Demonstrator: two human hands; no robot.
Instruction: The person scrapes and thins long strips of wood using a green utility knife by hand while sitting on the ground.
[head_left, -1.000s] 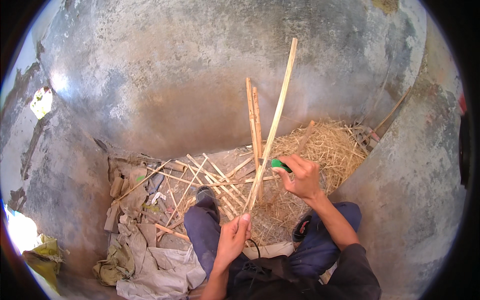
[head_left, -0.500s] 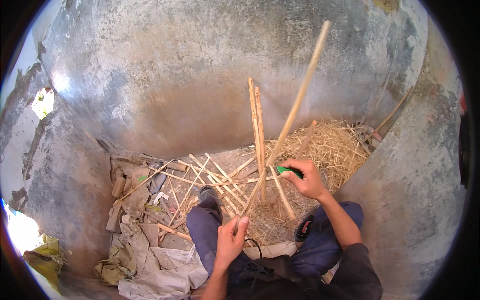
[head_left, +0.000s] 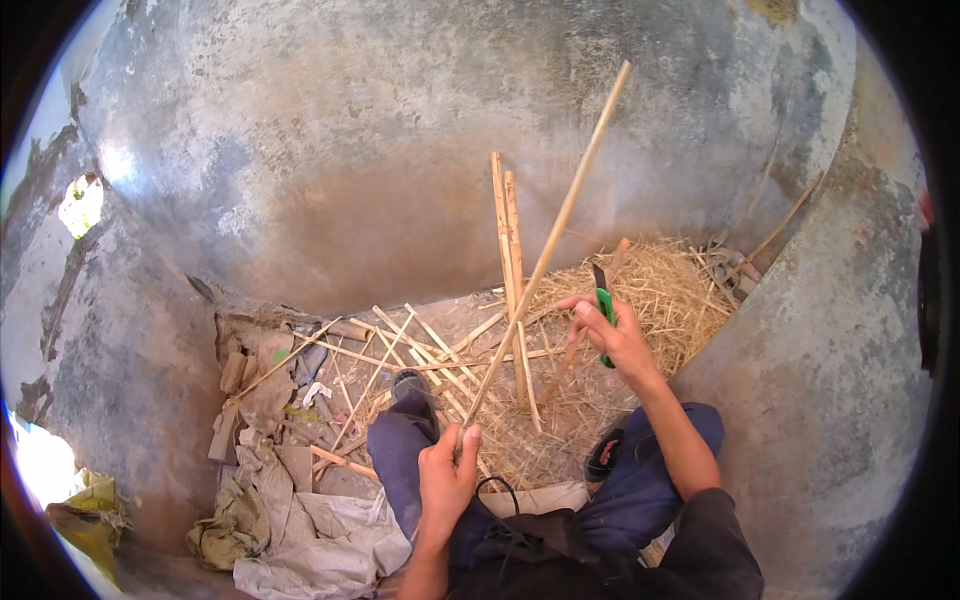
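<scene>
While I am watching through the head camera, my left hand [head_left: 447, 478] is sitting low at about six o'clock, its fingers wrapped shut around the lower end of a long bamboo stick [head_left: 548, 243]. That forearm is coming up from the bottom edge, the thumb lying along the stick. The stick is slanting up toward one o'clock, its far tip standing against the grey plastered wall [head_left: 400, 150].

My right hand [head_left: 612, 338] is hovering at about four o'clock, wrist bent, arm reaching out from the dark sleeve [head_left: 715, 540] over the blue trouser knee [head_left: 655, 470]. Its fingers are closed on a green-handled knife [head_left: 603, 310], the dark blade pointing up toward twelve. The knife is sitting just beside the stick, to its right; I cannot tell whether the blade is touching it.

Two shorter bamboo strips [head_left: 508, 240] are leaning upright near the wall, just left of the stick. Split strips [head_left: 400, 350] are lying scattered on the ground at nine o'clock, a heap of straw shavings [head_left: 670, 290] is spreading at two o'clock, and crumpled cloth [head_left: 300, 530] is bunching at seven o'clock.
</scene>
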